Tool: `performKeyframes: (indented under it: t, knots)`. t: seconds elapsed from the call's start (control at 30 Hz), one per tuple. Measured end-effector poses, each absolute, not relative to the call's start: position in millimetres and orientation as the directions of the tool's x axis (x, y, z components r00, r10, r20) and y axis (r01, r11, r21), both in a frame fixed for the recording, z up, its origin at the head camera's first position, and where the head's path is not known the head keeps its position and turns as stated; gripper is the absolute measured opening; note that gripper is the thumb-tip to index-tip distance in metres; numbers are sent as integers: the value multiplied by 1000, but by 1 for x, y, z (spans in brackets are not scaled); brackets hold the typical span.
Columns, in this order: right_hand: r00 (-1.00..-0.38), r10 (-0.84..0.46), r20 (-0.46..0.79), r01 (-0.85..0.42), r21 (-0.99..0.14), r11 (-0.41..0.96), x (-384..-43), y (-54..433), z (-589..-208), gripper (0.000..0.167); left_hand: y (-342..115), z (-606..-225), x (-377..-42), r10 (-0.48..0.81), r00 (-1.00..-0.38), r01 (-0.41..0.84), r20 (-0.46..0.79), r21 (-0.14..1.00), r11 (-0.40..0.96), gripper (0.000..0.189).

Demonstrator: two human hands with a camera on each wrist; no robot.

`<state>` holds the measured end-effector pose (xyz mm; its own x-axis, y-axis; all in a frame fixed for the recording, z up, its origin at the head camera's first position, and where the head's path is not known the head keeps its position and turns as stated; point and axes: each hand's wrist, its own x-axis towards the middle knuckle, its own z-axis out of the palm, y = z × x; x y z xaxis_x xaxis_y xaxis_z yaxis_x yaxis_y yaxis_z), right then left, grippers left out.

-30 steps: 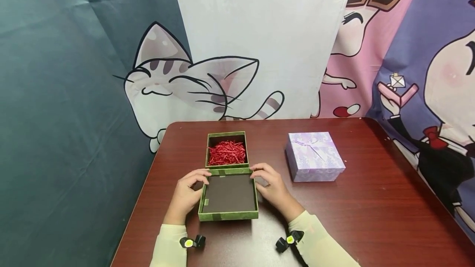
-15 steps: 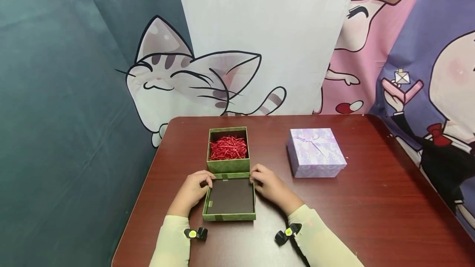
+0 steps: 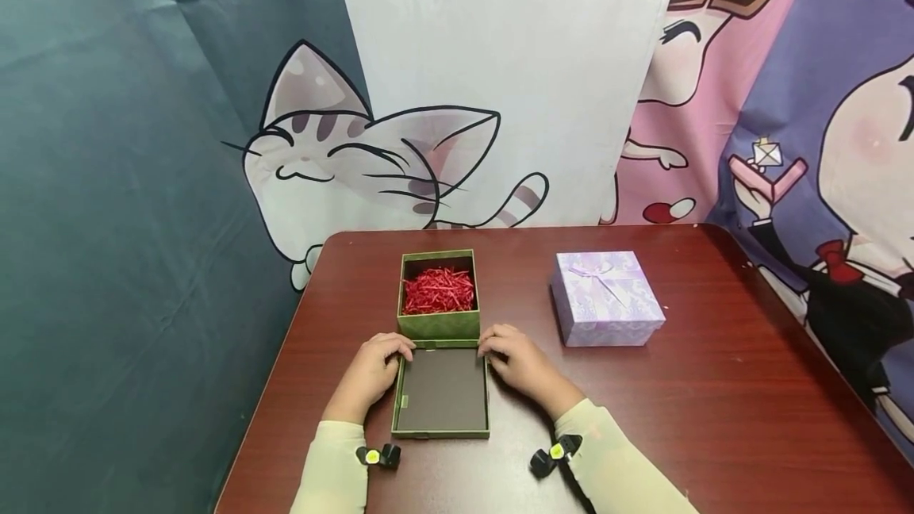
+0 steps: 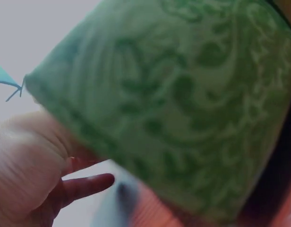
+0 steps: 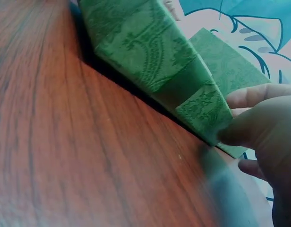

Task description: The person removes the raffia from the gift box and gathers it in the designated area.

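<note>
A shallow green box lid lies inside up before me, its dark brown inner face showing. My left hand pinches the far left corner, fingers bent over the rim. At the far right corner my right hand holds it the same way; in the right wrist view the thumb presses the patterned side wall. The left wrist view is blurred and mostly filled by a green patterned surface. Right behind the lid stands the matching green box, open at the top, with red shredded paper inside.
A lilac gift box with a ribbon bow stands closed at the right rear. All of these rest on a reddish-brown wooden table. A cartoon-printed curtain hangs behind the table's far edge.
The lid has come down from a tilted, raised position to lie flat before the green box, uncovering that box's front wall. Both hands have lowered with it, still holding its far corners.
</note>
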<state>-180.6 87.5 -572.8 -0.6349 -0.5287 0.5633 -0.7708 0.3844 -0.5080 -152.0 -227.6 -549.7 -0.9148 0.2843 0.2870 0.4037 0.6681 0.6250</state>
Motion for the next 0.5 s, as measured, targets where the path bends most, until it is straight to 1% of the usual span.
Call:
performKeyframes:
  t: [0.1,0.2,0.27,0.33,0.37,0.43,0.5]
  knots:
    - [-634,-451,628,-772,-545,326,-183,88,-570,28,-229,-549,-151,281,-879,467,385,578,669,41]
    - [-628,-335,703,-779,-563,277,-188,90,-558,27,-229,-546,-150,218,-826,518,519,548,657,36]
    - [-618,-271,738,-783,-551,288,-194,91,-545,25,-227,-544,-151,144,-795,520,589,539,662,32]
    - [-625,-236,744,-770,-539,340,-201,91,-530,28,-223,-541,-155,75,-780,497,622,541,679,33]
    - [-635,-235,736,-759,-537,369,-205,90,-522,32,-221,-540,-157,51,-783,476,620,544,691,35]
    - [-655,-260,709,-739,-528,419,-216,85,-506,43,-218,-539,-161,18,-817,413,577,562,717,41]
    - [-673,-322,666,-726,-512,459,-227,75,-491,52,-217,-538,-165,11,-849,369,528,578,728,44]
